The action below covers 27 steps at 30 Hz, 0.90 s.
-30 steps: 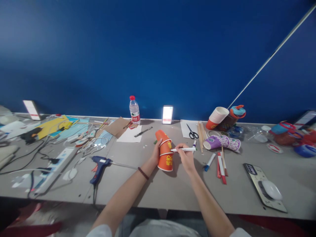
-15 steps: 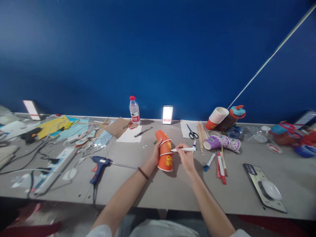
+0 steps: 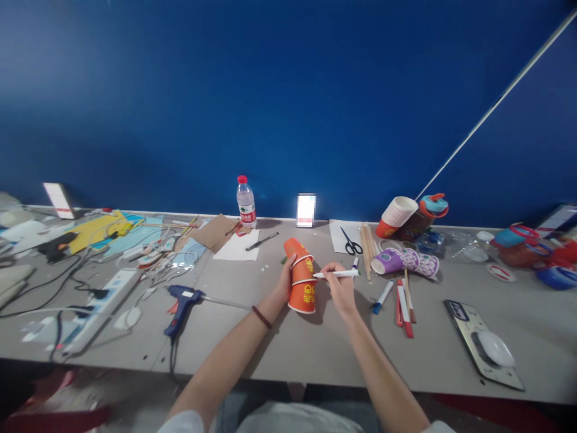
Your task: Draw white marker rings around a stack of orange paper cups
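Note:
A stack of orange paper cups (image 3: 302, 278) with yellow print stands mouth-down on the grey table (image 3: 293, 343), the top ones leaning to the left. My left hand (image 3: 285, 281) grips the stack from its left side. In my right hand (image 3: 340, 288) is a white marker pen (image 3: 337, 273), held level with its tip touching the right side of the cups.
A blue glue gun (image 3: 181, 304) and a white power strip (image 3: 101, 308) with cables lie to the left. Right of my hands are loose markers (image 3: 402, 299), purple cups (image 3: 404, 260) on their side, scissors (image 3: 351, 242) and a phone with a mouse (image 3: 489, 349). A water bottle (image 3: 246, 202) stands by the blue wall.

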Tool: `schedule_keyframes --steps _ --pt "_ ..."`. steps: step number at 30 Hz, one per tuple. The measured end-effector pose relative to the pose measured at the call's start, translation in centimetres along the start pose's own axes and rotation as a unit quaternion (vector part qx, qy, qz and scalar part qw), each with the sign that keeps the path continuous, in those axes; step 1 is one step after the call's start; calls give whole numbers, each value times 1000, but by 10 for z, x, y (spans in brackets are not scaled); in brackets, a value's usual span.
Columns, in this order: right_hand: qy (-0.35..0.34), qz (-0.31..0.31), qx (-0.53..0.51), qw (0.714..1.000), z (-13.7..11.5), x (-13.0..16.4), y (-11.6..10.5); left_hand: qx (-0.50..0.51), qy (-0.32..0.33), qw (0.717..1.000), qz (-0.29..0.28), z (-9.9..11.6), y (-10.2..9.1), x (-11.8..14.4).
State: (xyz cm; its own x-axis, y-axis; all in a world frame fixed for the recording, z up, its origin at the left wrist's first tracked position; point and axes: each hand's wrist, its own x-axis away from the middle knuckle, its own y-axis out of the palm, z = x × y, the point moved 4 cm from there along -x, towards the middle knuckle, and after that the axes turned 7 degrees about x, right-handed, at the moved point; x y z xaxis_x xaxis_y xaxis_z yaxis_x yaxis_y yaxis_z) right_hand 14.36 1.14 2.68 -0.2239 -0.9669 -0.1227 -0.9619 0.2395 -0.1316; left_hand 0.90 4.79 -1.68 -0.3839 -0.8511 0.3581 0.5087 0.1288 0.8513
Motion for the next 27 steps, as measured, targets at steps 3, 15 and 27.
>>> schedule_keyframes --steps 3,15,27 --pt "-3 3 -17 1000 3 -1 0 -4 0 1000 -1 0 0 0" --pt "-7 14 -42 999 -1 -1 2 -26 -24 999 -40 -5 -1 0" --pt "-37 -6 -8 999 -11 2 5 -22 5 999 -43 -2 1 -1"
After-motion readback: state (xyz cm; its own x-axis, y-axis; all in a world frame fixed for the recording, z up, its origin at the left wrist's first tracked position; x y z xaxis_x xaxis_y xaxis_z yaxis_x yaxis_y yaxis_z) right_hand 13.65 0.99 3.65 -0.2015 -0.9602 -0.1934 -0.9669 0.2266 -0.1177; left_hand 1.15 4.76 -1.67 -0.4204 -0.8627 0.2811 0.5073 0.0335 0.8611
